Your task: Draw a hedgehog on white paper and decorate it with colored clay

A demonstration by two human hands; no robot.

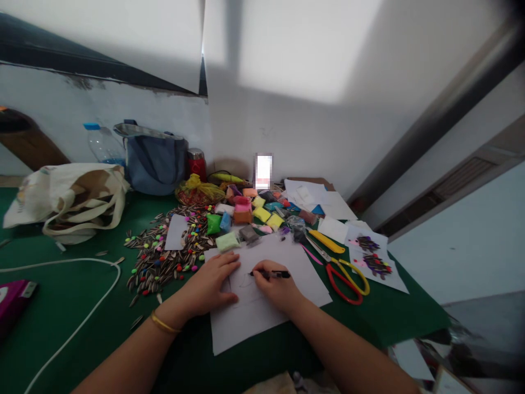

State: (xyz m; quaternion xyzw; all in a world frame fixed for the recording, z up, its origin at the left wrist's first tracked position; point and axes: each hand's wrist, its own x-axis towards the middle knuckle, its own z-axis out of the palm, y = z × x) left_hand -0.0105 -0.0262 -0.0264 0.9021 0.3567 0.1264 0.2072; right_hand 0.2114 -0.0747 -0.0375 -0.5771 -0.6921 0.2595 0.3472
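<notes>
White sheets of paper (262, 323) lie stacked on the green table, with a few thin dark lines drawn on the top one. My left hand (215, 282) rests flat on the left part of the paper, its fingers spread. A black pen (281, 274) is pinched in my right hand (274, 287), the tip at the drawn lines near the middle of the sheet. Just left of my left hand lies a heap of striped sunflower seeds (158, 262) mixed with small coloured balls. Beyond the paper are several packets of coloured clay (243, 216).
Right of the paper lie red-and-yellow scissors (344, 279), a yellow utility knife (327, 241) and a sheet decorated with seeds (375, 257). A lit phone (263, 171) leans at the wall. Bags (156, 164), a red flask (196, 164) and a white cable (90, 312) are leftward.
</notes>
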